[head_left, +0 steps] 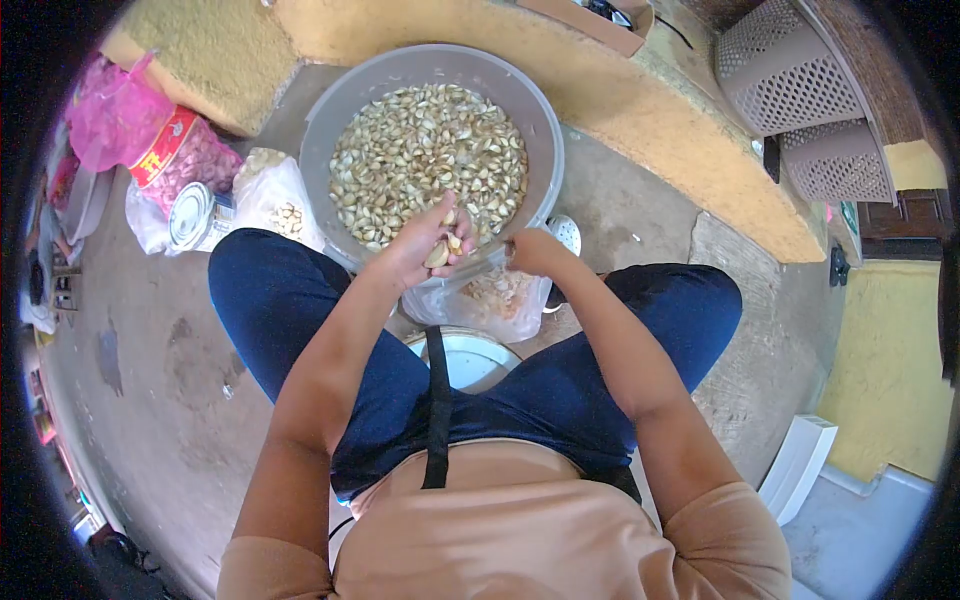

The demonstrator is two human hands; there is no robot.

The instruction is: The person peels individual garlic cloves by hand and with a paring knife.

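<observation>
My left hand (425, 245) is curled palm-up around a few garlic cloves (437, 255), over the near rim of a large grey tub (318, 170). Inside the tub lies a mass of pale garlic cloves (430, 150), seemingly in water. My right hand (538, 252) is at the tub's near right rim with its fingers bent together; anything in them is too small or hidden to make out. Below and between my hands, a clear plastic bag (490, 305) contains thin papery peelings.
At left are a pink mesh sack of garlic (190, 155), a tin can (200, 215) and a white bag (280, 200) with cloves. A yellow ledge (680, 170) curves behind the tub. Perforated grey crates (790, 80) stand at upper right. A white lid (465, 358) shows between my legs.
</observation>
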